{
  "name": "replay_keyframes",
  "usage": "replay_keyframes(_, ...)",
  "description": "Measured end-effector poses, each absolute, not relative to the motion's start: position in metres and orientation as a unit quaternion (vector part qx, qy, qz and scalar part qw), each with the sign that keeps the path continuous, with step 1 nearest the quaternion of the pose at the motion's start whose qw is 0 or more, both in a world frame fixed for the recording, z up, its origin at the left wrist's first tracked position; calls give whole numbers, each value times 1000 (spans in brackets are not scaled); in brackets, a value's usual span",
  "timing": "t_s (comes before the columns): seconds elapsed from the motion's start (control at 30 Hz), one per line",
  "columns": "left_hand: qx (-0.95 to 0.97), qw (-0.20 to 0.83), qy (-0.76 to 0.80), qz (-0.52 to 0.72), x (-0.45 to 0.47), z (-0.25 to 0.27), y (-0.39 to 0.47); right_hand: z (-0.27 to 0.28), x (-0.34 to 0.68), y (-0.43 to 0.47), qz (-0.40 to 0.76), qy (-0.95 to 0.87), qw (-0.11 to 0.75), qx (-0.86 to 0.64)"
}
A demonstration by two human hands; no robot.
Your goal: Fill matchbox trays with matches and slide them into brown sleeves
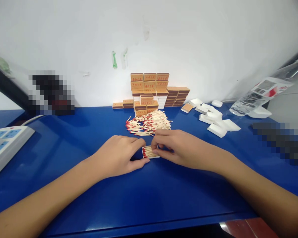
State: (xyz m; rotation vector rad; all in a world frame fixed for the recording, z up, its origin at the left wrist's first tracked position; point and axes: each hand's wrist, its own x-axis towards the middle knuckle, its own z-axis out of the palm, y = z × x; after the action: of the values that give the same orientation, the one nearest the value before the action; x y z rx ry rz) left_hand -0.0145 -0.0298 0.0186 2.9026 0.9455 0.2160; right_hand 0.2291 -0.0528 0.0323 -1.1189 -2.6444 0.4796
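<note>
A small white matchbox tray [151, 158] lies on the blue table, filled with red-tipped matches [149, 152] whose heads point left. My left hand [121, 153] steadies the tray's left end, its thumb at the near side and its index finger at the far side. Curled over the right end of the tray is my right hand [171, 145], with thumb and fingertips closed on the matches there; its fingers cover that end. Just beyond both hands spreads a loose pile of matches [154, 124].
Stacked matchboxes [149, 86] stand against the wall behind the pile. Several white empty trays [215, 115] lie to the right, near a leaning clear plastic bottle [260, 91]. A power strip [12, 145] sits at the left. The table's front edge [149, 228] runs below my arms.
</note>
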Motion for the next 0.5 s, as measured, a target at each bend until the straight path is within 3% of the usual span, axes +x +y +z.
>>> replay_keyframes(0.5,948,35,308,75,-16,18,-31,31,230,-53,172,-902,92,-386)
